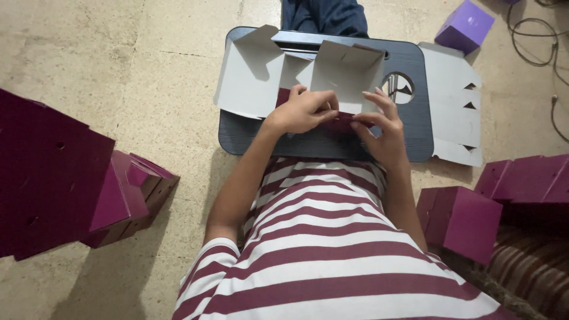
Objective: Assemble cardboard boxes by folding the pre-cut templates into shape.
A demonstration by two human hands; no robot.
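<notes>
A half-folded cardboard box (341, 71), white inside and maroon outside, lies on a small dark lap table (409, 133) in front of me. My left hand (302, 111) presses down on a maroon flap of the box, fingers curled over its edge. My right hand (382, 127) pinches the same flap from the right, fingers spread along the fold. Open white flaps (246, 74) stick up to the left and behind the hands.
A flat white box blank (453, 104) hangs over the table's right side. Folded maroon boxes are stacked at the left (127, 195) and at the right (462, 219). A purple box (465, 25) and cables (536, 41) lie at the far right.
</notes>
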